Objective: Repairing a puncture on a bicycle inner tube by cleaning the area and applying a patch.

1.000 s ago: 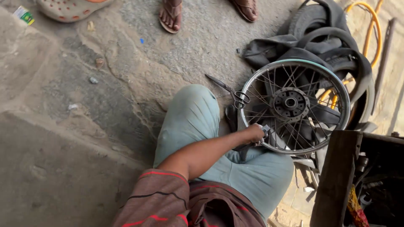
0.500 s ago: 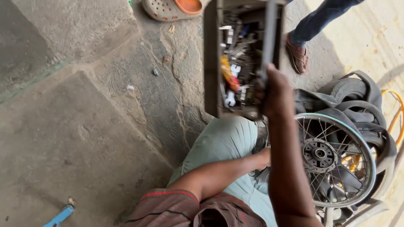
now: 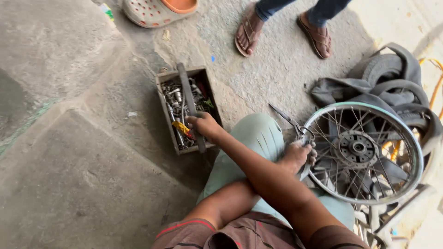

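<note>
Wheel (image 3: 357, 148) leans by your knee, right of the toolbox (image 3: 160, 92) on the floor. Your left hand (image 3: 297, 157) is clamped on its rim. Your right hand (image 3: 203, 125), crossed over, grips the toolbox's handle bar. Picking out a tool would mean loosening that grip first.

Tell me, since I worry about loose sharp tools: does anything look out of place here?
Scissors lie loose between the knee and the bare spoked wheel, close to the left hand on its rim. The arms also cross: the right hand grips the handle of the tool box on the far side.
</note>
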